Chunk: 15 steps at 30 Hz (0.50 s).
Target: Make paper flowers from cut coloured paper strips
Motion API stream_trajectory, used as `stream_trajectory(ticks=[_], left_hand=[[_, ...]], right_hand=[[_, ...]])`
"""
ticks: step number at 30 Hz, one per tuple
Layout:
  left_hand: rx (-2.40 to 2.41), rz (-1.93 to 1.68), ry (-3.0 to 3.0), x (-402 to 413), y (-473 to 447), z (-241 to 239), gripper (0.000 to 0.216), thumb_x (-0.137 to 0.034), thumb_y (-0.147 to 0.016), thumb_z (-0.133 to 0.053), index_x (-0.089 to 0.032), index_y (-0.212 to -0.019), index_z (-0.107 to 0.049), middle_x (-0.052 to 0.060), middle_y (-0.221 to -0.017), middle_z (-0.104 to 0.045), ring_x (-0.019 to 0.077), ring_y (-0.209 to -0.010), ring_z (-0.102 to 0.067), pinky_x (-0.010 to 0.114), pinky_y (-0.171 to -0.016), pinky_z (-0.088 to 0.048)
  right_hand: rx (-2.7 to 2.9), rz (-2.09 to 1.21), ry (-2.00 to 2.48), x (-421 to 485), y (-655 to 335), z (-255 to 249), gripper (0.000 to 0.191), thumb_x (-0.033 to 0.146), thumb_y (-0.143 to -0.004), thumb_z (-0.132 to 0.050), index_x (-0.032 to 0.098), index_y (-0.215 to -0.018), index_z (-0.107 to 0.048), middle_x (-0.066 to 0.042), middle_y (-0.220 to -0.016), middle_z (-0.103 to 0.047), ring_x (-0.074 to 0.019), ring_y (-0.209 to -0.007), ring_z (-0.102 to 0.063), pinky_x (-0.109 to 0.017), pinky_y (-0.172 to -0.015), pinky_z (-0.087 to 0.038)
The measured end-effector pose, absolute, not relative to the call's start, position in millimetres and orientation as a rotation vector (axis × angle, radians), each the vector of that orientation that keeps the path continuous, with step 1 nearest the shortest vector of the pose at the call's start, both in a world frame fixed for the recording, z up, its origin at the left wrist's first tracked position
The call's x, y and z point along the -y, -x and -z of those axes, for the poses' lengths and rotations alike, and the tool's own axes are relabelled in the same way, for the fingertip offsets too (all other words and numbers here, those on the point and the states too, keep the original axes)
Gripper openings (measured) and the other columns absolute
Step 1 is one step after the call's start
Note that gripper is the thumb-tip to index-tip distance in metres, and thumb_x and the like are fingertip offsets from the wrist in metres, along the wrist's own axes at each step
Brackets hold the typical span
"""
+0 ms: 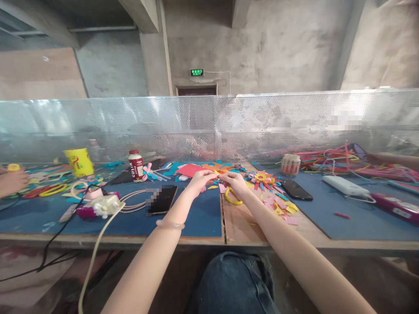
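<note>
My left hand (200,182) and my right hand (235,182) meet over the middle of the table, fingertips pinched close together. Between them shows a small pale-yellow bit (216,172), too small to name. A yellow loop handle (233,197) is right below my right hand; whether that hand touches it I cannot tell. Just beyond my left hand lies a red sheet (190,170), with orange cut pieces (218,166) beside it. Right of my right hand is a layered paper flower (261,178), and pink and yellow paper scraps (279,204) are scattered nearer me.
Left of my arms are a dark tablet-like slab (165,199), a power strip (101,206), a red bottle (135,165) and a yellow tub (79,162). A phone (297,190), a jar (290,165) and a white power bank (343,185) lie right. Another person's hand (13,181) is far left.
</note>
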<state>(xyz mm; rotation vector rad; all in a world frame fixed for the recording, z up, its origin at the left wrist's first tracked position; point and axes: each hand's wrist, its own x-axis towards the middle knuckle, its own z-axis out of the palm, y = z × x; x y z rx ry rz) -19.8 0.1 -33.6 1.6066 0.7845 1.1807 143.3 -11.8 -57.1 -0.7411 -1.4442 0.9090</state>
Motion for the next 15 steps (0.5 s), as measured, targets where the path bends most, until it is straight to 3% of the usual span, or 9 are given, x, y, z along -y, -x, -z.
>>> stream_trajectory(ticks=[8,15], left_hand=[[-0.788,-1.177,-1.629,-1.8,19.6,34.8,0.024,-0.033,-0.068,-0.067,-0.013,-0.081,-0.066,0.008,-0.082,-0.066,0.0177,-0.079,-0.061,0.029,-0.075,-0.044],[-0.526,-1.112,-1.692,4.8,16.4,31.4,0.03,-0.037,-0.074,-0.063,-0.015,-0.093,-0.064,0.009,-0.093,-0.064,0.018,-0.087,-0.059,0.027,-0.075,-0.044]], right_hand=[[1.344,-1.017,0.708,11.1,-142.9,55.8,0.018,0.033,-0.062,-0.07,0.016,-0.06,-0.064,0.001,-0.055,-0.056,-0.0083,-0.05,-0.044,-0.023,-0.05,-0.031],[1.215,-1.375,0.492,15.9,-145.5,50.8,0.006,0.023,-0.062,-0.064,0.018,-0.063,-0.06,0.003,-0.058,-0.055,-0.0073,-0.05,-0.044,-0.021,-0.05,-0.033]])
